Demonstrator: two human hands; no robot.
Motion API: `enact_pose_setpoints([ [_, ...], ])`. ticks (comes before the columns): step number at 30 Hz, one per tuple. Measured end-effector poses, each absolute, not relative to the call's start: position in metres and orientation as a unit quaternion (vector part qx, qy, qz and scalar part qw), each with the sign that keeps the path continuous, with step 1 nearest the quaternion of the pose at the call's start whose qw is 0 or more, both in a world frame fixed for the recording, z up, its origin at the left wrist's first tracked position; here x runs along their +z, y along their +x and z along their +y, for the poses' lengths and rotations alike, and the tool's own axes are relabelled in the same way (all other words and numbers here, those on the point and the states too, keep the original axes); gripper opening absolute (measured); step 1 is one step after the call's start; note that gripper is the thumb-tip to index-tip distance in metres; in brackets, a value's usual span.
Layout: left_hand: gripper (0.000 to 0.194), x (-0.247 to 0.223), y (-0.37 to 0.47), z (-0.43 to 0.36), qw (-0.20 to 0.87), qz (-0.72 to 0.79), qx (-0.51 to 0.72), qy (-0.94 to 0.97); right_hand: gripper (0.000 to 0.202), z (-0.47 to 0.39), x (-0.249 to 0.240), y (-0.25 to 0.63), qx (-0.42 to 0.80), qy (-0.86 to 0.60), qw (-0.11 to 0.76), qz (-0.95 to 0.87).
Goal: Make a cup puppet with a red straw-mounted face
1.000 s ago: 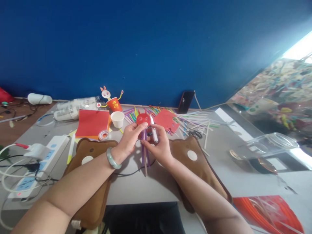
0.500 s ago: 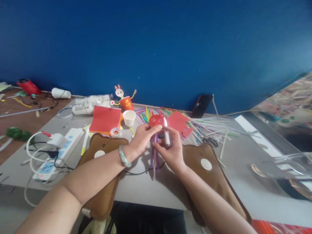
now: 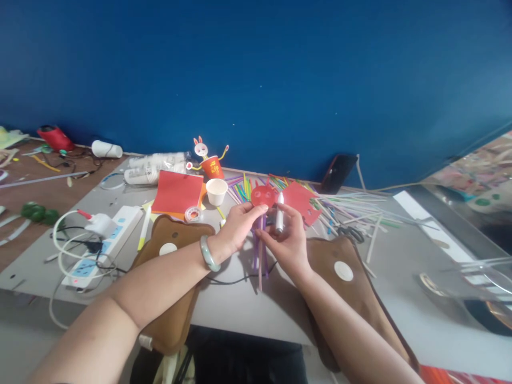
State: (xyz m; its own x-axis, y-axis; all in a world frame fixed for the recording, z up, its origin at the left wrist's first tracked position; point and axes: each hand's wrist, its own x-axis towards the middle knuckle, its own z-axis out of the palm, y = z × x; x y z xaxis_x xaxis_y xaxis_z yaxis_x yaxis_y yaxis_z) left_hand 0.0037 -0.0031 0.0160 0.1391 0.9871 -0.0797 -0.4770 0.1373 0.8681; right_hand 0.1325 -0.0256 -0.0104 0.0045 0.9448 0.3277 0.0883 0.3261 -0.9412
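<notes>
Pinching the red cutout, left hand has room before table's front edge.

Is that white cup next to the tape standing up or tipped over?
Upright: the cup has its open mouth facing up.

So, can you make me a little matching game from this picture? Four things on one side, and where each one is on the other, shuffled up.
Things:
1. white pen
2. bracelet
3. rabbit figure
4. red cut-out

Places:
A. around the left wrist
B. under the thumb of the left hand
C. rising from an orange cup near the blue wall
D. held by the right hand

Right pairs: 1-D, 2-A, 3-C, 4-B.
</notes>
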Motion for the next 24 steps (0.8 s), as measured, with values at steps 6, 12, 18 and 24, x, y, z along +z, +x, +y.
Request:
enact_pose_setpoints([
  [6,0.024,0.0134,0.0038,-0.0026,0.668,0.344,0.552,0.360,0.067,-0.0243,-0.0123,0.1319,0.384,-0.426,0.566,-0.592],
  [12,0.026,0.0109,0.0035,-0.0024,0.676,0.336,0.548,0.360,0.068,-0.0246,-0.0125,0.1330,0.376,-0.428,0.566,-0.596],
  [18,0.029,0.0101,0.0025,-0.0019,0.671,0.334,0.544,0.377,0.069,-0.0245,-0.0129,0.1336,0.381,-0.428,0.567,-0.592],
  [24,0.032,0.0071,0.0035,0.0002,0.679,0.324,0.546,0.368,0.066,-0.0224,-0.0137,0.1342,0.384,-0.419,0.569,-0.594],
])
